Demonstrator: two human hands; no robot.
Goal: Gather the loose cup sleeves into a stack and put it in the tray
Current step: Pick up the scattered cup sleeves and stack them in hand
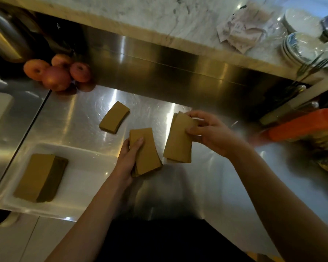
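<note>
Sleeve bundles (147, 151) and (178, 138) pinched lengthwise in left hand (128, 159) and right hand (210, 132), side by side, tray (87, 178) nearer the left, toward the tabletop's (225, 186) near-left corner.

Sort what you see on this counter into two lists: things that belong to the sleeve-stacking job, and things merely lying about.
Part of the job:
left hand with a sleeve bundle
right hand with a second bundle
loose sleeves
white tray holding a finished stack

Just lying about:
apples
plates
forks
crumpled paper

Brown cardboard sleeve stack in white tray (95, 167), two bundles (147, 151) held, one stack (114, 117) loose on counter
</note>
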